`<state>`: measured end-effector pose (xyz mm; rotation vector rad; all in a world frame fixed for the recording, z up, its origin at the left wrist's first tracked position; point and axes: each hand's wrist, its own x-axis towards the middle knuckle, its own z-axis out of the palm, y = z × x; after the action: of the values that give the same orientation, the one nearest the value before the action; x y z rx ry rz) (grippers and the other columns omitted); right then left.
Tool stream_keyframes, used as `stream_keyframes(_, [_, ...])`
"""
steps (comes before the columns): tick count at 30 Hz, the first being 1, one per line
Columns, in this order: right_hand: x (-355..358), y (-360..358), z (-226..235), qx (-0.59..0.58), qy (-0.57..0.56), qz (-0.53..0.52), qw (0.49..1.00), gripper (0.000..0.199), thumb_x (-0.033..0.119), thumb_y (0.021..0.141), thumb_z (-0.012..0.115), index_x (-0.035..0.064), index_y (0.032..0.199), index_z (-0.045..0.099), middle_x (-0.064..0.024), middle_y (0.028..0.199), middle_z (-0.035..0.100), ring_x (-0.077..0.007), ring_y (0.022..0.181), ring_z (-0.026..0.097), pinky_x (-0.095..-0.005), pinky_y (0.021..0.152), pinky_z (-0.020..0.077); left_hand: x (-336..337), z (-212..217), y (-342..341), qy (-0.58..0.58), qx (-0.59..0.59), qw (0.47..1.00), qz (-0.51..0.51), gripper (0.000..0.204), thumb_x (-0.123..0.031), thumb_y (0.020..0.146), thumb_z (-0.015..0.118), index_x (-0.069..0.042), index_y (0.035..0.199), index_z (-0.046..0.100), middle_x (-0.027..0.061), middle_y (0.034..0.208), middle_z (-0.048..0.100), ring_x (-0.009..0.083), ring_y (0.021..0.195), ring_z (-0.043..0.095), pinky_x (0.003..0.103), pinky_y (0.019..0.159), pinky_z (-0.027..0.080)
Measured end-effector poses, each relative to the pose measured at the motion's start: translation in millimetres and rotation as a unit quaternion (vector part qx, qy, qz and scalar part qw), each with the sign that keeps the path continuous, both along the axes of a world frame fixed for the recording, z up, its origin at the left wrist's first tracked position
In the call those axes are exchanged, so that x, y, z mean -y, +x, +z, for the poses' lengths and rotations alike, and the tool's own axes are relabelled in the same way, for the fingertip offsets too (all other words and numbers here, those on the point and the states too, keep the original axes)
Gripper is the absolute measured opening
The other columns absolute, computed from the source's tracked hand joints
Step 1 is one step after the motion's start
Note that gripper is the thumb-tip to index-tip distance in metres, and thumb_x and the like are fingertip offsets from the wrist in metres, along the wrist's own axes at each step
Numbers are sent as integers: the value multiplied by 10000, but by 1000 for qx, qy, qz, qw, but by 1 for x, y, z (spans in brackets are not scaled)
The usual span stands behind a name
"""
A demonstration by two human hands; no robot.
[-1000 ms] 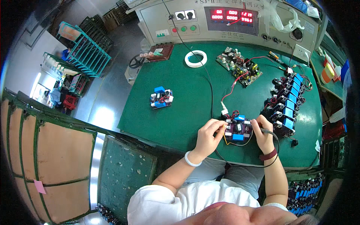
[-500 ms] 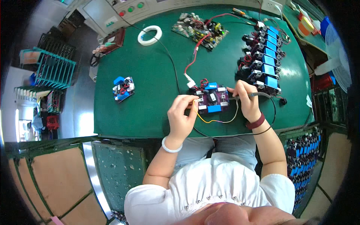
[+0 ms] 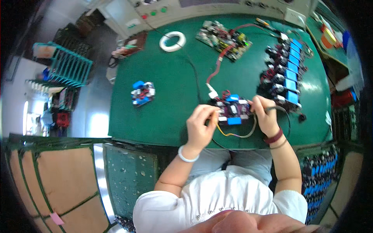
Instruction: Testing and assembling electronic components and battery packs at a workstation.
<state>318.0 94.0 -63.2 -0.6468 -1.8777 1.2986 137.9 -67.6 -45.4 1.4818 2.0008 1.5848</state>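
Head view: I judge circuit board (image 3: pixel 234 110) wired, handling unfinished.
Left hand (image 3: pixel 199 126) pinches yellow wire (image 3: pixel 222 132); right hand (image 3: pixel 267 117) grips black cable (image 3: pixel 280 108).

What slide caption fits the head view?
Left hand and right hand at opposite ends of a circuit board on a green table, with blue-and-black modules lined up at right.

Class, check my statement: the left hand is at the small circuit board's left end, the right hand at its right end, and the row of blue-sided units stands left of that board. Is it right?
No: the head view shows the row of blue-sided units right of the small circuit board. The left hand and right hand are as stated.
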Motion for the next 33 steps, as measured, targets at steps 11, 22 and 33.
stream_keyframes(11, [-3, 3, -4, 8, -22, 22, 999, 462, 193, 1113, 489, -42, 716, 484, -35, 672, 472, -78, 654, 459, -362, 903, 593, -2, -5, 1, 41, 12, 999, 17, 195, -2, 952, 687, -43, 1132, 747, 100, 952, 687, 175, 703, 692, 290, 626, 565])
stream_keyframes(22, [-4, 4, -5, 8, -32, 31, 999, 431, 203, 1117, 490, -24, 750, 479, -13, 688, 469, -60, 682, 467, -369, 930, 590, -2, -8, 1, 52, 8, 998, 22, 160, 12, 947, 714, -34, 1098, 739, 100, 959, 694, 157, 742, 693, 282, 649, 556])
stream_keyframes(33, [-1, -3, 6, -45, -19, -8, 999, 441, 228, 1090, 543, -25, 728, 529, -46, 640, 522, -91, 621, 498, -283, 650, 485, -2, -7, 2, 52, -5, 998, 22, 175, 19, 931, 720, -40, 1095, 736, 96, 946, 676, 158, 740, 664, 286, 614, 531])
